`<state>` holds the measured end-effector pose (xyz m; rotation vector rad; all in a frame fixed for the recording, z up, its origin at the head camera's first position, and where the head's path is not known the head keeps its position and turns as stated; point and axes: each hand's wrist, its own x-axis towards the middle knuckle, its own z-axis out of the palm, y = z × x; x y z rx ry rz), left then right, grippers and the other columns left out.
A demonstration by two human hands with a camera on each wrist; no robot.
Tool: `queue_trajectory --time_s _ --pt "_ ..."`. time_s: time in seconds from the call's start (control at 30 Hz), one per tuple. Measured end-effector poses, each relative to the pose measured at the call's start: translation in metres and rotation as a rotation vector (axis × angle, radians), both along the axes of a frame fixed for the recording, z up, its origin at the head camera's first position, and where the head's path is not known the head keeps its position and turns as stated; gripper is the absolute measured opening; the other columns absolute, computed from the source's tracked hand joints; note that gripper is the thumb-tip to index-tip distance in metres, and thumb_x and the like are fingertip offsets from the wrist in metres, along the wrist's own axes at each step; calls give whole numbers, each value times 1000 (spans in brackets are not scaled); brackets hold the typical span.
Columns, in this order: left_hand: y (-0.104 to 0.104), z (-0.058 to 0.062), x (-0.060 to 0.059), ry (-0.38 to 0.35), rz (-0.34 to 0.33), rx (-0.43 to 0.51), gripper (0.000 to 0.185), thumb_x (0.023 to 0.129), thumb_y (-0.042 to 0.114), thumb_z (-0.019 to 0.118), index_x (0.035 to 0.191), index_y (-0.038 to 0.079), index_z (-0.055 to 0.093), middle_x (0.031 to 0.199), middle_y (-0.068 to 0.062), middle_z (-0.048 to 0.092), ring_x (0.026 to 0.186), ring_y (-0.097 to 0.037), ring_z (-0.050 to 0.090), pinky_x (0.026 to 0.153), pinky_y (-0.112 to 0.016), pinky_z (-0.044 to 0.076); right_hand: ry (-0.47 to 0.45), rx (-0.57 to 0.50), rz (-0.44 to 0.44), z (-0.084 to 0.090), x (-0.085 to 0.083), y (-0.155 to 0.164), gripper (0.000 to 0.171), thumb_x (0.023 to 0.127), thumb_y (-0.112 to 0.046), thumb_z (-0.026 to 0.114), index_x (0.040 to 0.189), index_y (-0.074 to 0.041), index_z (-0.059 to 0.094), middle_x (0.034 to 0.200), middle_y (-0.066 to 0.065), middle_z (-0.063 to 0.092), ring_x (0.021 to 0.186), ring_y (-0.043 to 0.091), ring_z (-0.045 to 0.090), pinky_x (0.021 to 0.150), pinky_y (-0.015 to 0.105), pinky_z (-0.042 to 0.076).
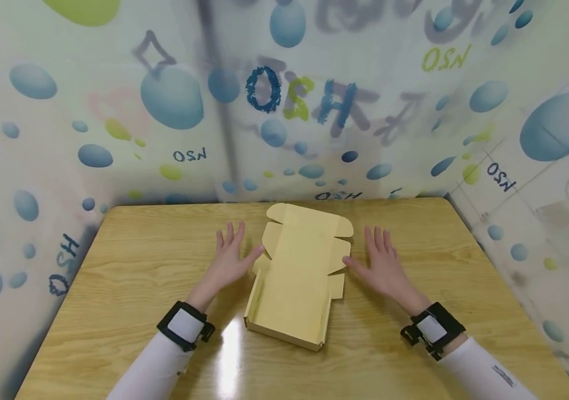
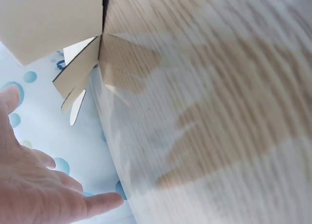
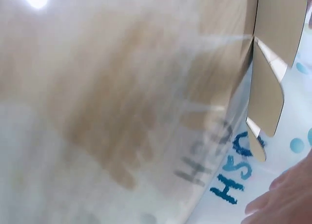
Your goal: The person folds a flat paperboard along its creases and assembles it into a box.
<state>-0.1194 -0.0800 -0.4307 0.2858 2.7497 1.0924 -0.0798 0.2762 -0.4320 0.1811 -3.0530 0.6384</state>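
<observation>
A partly folded cardboard box (image 1: 304, 272) lies on the wooden table between the two hands. Its near end has raised walls, while its far end lies flat with side flaps spread. To its left, my left hand (image 1: 229, 261) has its fingers spread, the thumb tip right at a left flap (image 1: 271, 239). On the other side my right hand (image 1: 381, 269) has straight fingers, with the thumb tip at the edge of a right flap (image 1: 339, 255). Both wrist views show flaps standing up at angles from the box's side. Neither hand grips anything.
The wooden table (image 1: 154, 244) reaches back to a patterned curtain (image 1: 164, 155) with blue and green spots and lettering. Another stretch of curtain stands along the right side. Each wrist wears a black strap with a camera (image 1: 184, 325).
</observation>
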Motion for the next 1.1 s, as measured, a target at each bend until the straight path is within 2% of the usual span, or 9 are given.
queue_trajectory --time_s 0.23,0.27,0.4,0.47,0.53,0.63,0.73,0.87,1.1 --pt "-4 -3 -2 -39 -78 -3 80 84 59 43 144 14 13 145 -16 13 130 -38 11 98 -55 19 -52 -24 47 0 20 -14 92 83 -60 43 140 3 10 144 23 6 132 33 -6 99 57 11" --pt "-4 -4 -2 -51 -84 6 79 85 57 43 143 11 15 144 -16 17 126 -37 25 96 -53 25 -62 -27 51 1 22 -17 91 83 -60 43 139 6 15 143 24 11 131 35 -1 99 56 13" --pt "-4 -3 -3 -34 -54 48 68 88 46 49 138 3 31 132 -14 42 111 -29 47 90 -43 38 -74 -37 57 6 25 -26 86 83 -61 43 132 9 32 131 27 36 123 40 27 96 52 26" --pt "-3 -2 -3 -19 -31 58 60 88 40 52 131 1 42 120 -13 53 100 -27 55 81 -41 44 -78 -67 75 8 25 -31 73 84 -58 45 119 6 49 111 23 52 103 35 47 83 46 40" --pt "-2 -1 -3 -2 -31 54 50 88 35 55 124 0 51 107 -10 60 97 -24 56 79 -38 46 -88 -93 90 10 24 -34 56 84 -53 49 98 0 59 85 15 58 76 25 53 64 37 43" --pt "1 1 -3 -17 -48 55 37 85 27 60 112 1 61 94 -6 64 85 -19 59 69 -32 48 -134 -149 105 11 20 -37 34 84 -43 57 78 -10 61 63 1 52 54 11 43 50 27 35" --pt "2 0 -3 -37 -60 61 24 83 20 63 99 3 67 83 -3 64 74 -14 58 61 -27 47 -220 -211 99 11 12 -38 20 84 -31 61 83 -12 68 67 -5 58 56 7 49 52 26 40" --pt "3 -3 -1 -66 -17 101 12 82 14 64 86 4 69 74 0 62 61 -12 56 53 -25 46 -307 -320 77 13 -5 -40 14 82 -17 63 87 -5 69 72 0 63 57 12 57 55 27 46" --pt "2 -6 9 -105 101 250 9 79 7 62 84 0 66 72 -5 62 49 -21 58 45 -28 46 -278 -293 51 23 -27 -59 13 81 -14 62 85 -4 69 71 3 63 56 16 58 55 28 46"
